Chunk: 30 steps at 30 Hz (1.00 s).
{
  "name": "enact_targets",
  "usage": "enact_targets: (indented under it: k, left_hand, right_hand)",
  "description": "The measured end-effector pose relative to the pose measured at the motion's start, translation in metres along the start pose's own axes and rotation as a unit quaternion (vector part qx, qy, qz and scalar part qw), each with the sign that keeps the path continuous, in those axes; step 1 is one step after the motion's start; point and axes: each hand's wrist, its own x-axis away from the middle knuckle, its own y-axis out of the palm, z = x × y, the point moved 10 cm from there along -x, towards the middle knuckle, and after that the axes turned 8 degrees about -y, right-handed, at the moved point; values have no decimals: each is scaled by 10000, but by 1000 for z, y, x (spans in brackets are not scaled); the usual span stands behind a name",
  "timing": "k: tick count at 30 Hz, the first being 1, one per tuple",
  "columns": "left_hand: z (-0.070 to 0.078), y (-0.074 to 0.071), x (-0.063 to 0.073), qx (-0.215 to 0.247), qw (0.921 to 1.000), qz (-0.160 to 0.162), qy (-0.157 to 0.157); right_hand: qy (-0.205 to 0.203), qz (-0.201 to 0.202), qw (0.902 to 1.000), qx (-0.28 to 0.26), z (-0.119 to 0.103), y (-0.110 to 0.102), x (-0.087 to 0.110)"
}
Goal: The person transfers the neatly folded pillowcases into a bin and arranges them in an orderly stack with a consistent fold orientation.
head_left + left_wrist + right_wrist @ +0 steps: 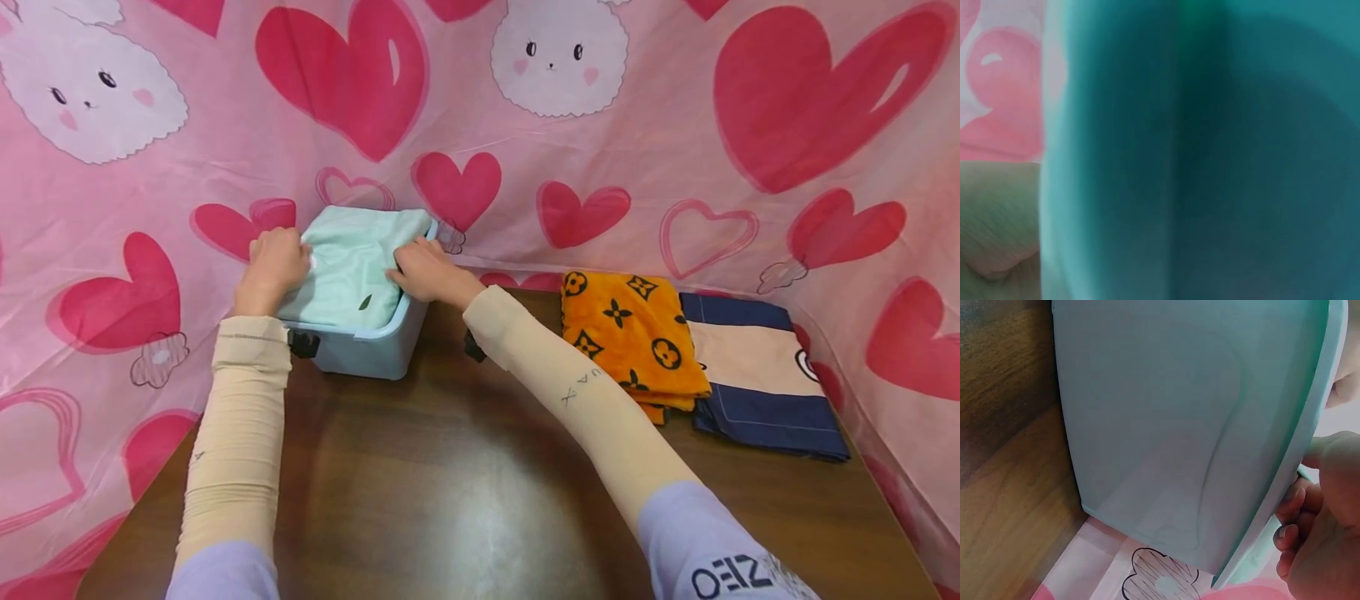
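Note:
A folded mint-green cloth (341,267) with a small dark leaf mark fills the top of a light blue plastic bin (367,354). My left hand (276,262) grips the cloth's left edge at the bin's rim, its fingertips hidden. On the opposite side, my right hand (427,268) pinches the cloth's right edge over the rim. The right wrist view shows the curled fingers (1291,503) close by the rim, outside the bin wall (1147,425). In the left wrist view the blurred bin wall (1122,150) covers most of the picture, with part of the left hand (997,225) beside it.
On the brown wooden table (420,483), a folded orange cloth (622,333) with black motifs lies at the right. Partly under it is a folded navy and cream cloth (757,358). A pink heart-print curtain (495,158) hangs behind and at both sides.

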Motion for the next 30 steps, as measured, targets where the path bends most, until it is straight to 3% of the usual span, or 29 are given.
enact_targets:
  k: [12,23,30]
  left_hand:
    - [-2,12,-1,-72,9993,-379,-7]
    - [-5,21,-4,158,9982,-570,3]
    - [-2,29,-2,77,9961,-877,68]
  right_hand:
    - [-4,-152,9998,141,-2,6,-4]
    - [-6,3,10000,82,-2,2,-5]
    - [11,62,10000,74,-2,0,-3]
